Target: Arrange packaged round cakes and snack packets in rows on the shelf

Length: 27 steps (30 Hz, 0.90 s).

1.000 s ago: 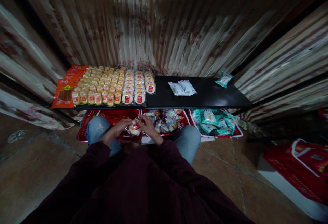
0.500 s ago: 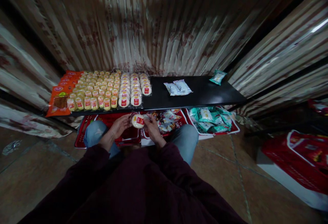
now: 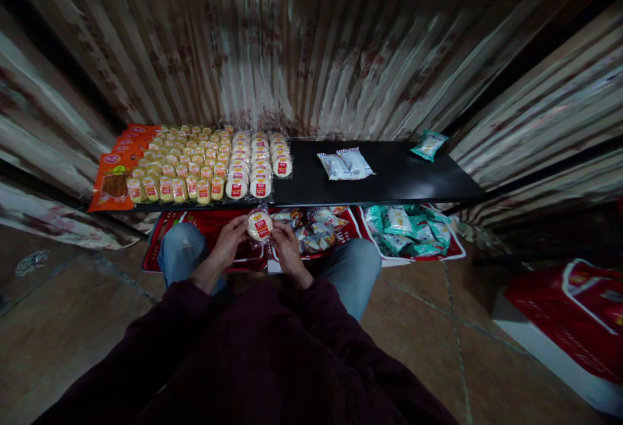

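Note:
A round pale packaged cake (image 3: 259,224) in clear wrap, with a red and yellow label, is held between my two hands just below the shelf's front edge. My left hand (image 3: 230,238) pinches its left side, and my right hand (image 3: 287,243) grips the right side. On the black shelf (image 3: 306,193) beyond them stand rows of similar round packaged cakes (image 3: 260,186). Left of these are many small yellow packaged cakes (image 3: 179,188). Orange packets (image 3: 111,185) lie at the far left end.
Two white packets (image 3: 345,164) lie mid-shelf, and one teal packet (image 3: 430,145) near its right end. Beneath are red baskets, one with teal packets (image 3: 409,227), another with mixed snack packets (image 3: 324,227). A red basket (image 3: 559,308) stands at right. Striped curtain (image 3: 311,55) hangs behind.
The round cake has been turned more upright, its label now straighter towards me. Both hands still hold it at nearly the same place. The view has shifted slightly.

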### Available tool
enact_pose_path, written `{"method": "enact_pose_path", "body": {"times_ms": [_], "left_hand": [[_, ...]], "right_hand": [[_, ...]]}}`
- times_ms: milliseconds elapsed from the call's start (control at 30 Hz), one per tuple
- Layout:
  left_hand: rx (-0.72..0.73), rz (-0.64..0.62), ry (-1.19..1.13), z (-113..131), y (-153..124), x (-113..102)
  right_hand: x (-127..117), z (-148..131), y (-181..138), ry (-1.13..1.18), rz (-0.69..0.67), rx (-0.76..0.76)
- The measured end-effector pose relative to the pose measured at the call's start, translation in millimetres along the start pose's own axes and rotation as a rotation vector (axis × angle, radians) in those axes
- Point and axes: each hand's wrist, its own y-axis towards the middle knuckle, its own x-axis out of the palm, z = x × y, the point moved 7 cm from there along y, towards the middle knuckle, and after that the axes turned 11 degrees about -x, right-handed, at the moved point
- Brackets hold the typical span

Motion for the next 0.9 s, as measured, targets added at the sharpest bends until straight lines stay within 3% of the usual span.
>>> {"method": "enact_pose_path", "body": {"times_ms": [200, 367, 667, 900], "left_hand": [[0.006, 0.024, 0.017, 6, 9, 1], [0.025, 0.016, 0.033, 10, 16, 18], [0.127, 0.070, 0.118, 26, 31, 40], [0.247, 0.133, 0.150, 21, 35, 52]], "right_hand": [[4, -9, -4, 0.137, 0.085, 0.112], [14, -16, -2, 0.180, 0.000, 0.166], [14, -38, 8, 0.283, 0.071, 0.155], [6, -48, 14, 0.160, 0.094, 0.029]]}}
